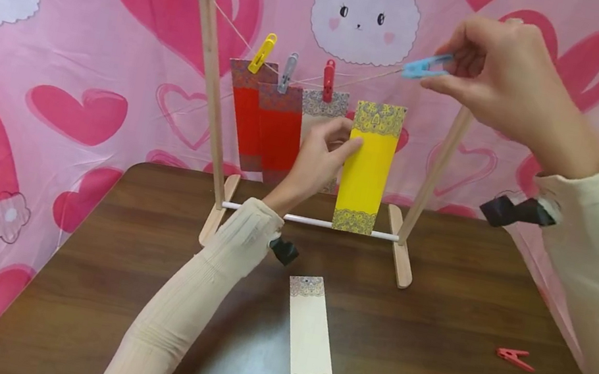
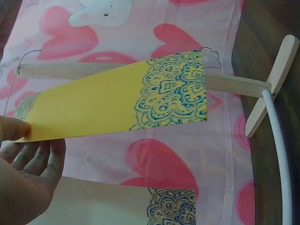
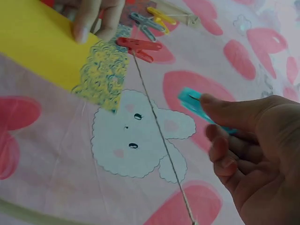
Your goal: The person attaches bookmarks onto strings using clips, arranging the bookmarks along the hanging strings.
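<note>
My left hand point(image 1: 319, 160) pinches the left edge of a yellow bookmark-like card point(image 1: 367, 172) with lacy printed ends, holding it upright just below the string point(image 1: 375, 78). In the left wrist view the thumb lies over the card's face and the fingers go behind it. Higher up and to the right, my right hand point(image 1: 504, 83) pinches a light blue clothespin point(image 1: 424, 67) whose tip points left, close to the string. Along the string hang two red cards point(image 1: 278, 136) and a white card point(image 1: 325, 103), under a yellow clothespin point(image 1: 263, 52), a grey clothespin point(image 1: 288, 71) and a red clothespin point(image 1: 328, 80).
A wooden stand point(image 1: 210, 58) with a white crossbar point(image 1: 305, 220) carries the string. On the brown table point(image 1: 412, 367) lie a cream card point(image 1: 313, 343) with patterned ends and, at the right, a pink-red clothespin point(image 1: 514, 358). A pink heart-patterned cloth point(image 1: 139, 38) hangs behind.
</note>
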Action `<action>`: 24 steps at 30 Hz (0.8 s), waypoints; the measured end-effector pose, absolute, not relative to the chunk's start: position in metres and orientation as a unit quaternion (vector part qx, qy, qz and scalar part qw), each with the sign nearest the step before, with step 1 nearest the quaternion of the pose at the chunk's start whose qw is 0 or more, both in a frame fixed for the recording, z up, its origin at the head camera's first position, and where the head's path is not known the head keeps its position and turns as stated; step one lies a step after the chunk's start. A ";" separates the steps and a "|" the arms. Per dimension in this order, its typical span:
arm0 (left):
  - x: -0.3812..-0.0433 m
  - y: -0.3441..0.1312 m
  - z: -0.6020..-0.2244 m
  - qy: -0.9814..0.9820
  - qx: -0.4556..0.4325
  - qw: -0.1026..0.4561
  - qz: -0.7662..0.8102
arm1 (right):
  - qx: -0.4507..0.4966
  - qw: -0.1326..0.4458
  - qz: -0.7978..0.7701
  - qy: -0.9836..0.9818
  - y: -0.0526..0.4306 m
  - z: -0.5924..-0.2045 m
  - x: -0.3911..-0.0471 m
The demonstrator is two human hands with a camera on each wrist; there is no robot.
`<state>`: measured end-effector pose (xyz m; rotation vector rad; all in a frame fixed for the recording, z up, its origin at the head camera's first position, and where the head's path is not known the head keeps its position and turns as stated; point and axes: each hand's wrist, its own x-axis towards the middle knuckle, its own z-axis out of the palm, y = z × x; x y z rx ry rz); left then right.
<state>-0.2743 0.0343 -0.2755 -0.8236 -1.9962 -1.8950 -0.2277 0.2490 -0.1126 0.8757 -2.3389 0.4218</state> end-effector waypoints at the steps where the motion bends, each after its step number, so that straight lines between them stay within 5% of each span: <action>1: -0.276 0.036 -0.274 -0.689 -0.279 0.134 -0.656 | 0.339 0.299 0.150 -0.879 0.246 -0.110 -0.231; 24: -0.296 0.045 -0.281 -0.712 -0.258 0.163 -0.633 | 0.309 0.123 0.045 -0.942 0.213 -0.092 -0.265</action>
